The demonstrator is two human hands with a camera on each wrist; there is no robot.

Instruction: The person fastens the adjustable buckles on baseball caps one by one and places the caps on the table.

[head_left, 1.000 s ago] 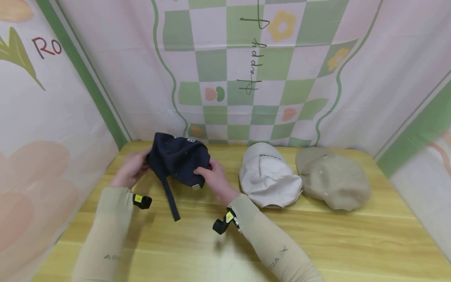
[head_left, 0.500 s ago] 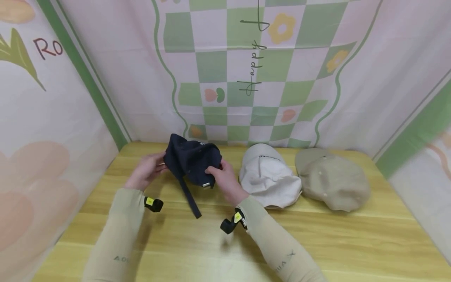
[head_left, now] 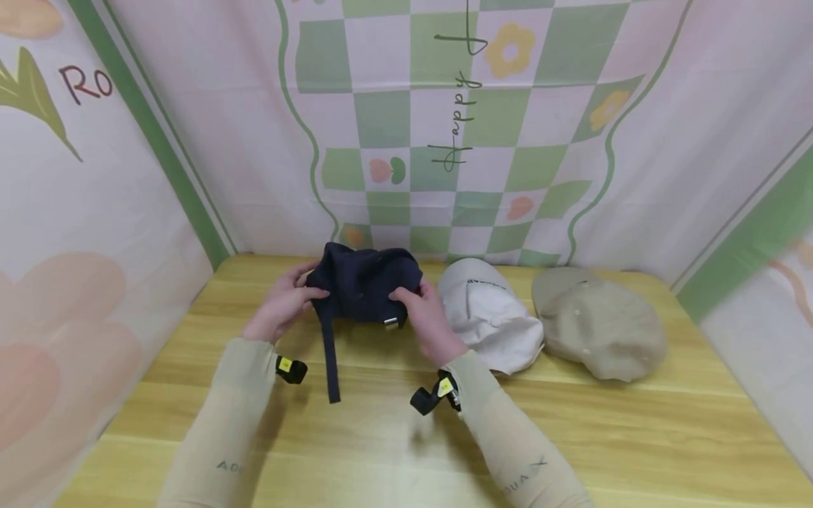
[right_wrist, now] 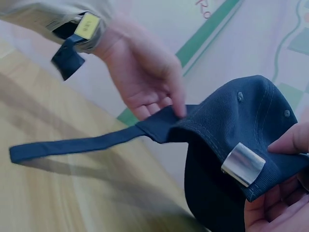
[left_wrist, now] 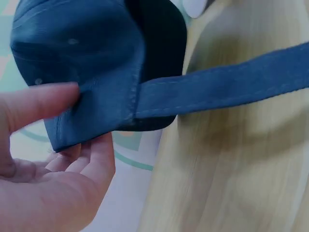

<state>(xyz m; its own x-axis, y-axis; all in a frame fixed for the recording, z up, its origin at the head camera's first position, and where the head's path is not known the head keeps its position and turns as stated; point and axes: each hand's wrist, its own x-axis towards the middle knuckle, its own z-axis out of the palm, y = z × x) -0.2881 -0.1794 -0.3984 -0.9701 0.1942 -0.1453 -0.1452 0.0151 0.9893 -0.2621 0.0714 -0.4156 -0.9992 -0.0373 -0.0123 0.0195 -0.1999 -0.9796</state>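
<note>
Cap, dark blue (head_left: 365,282), found just left of centre in the head view, supported by both hands; shadow on the counter (head_left: 381,458) suggests it is raised. Its loose strap (head_left: 332,360) hangs toward the lower edge of the frame, free of the metal buckle (head_left: 391,324).

Left-hand grip (head_left: 282,303): drawn in to the thickness of the cloth, thumb on the near face and fingers behind, at the cap's left edge close to the strap's root. Right-hand grip (head_left: 433,321): likewise pinched, thumb beside the buckle and fingers beneath the fabric, at the cap's right edge.

Handling, by judgement: light, soft in the crown, probably stiffer along the brim (right_wrist: 215,193). The weave looks matte and unlikely to slip; nothing appears fragile. The crown buckles readily, so opposite edges of the rear rim seem the sound places to take hold. The strap looks limp and would need pinching near its tip; the buckle is likely the only hard, smooth part.

Two further caps lie on the counter: an off-white cap (head_left: 489,317) right of centre, partly behind the right hand, and a beige cap (head_left: 603,328) farther right, close beside it.

Containers: none identified in any view. The dark blue cap's hollow is in shadow; contents, if any, cannot be determined.
</note>
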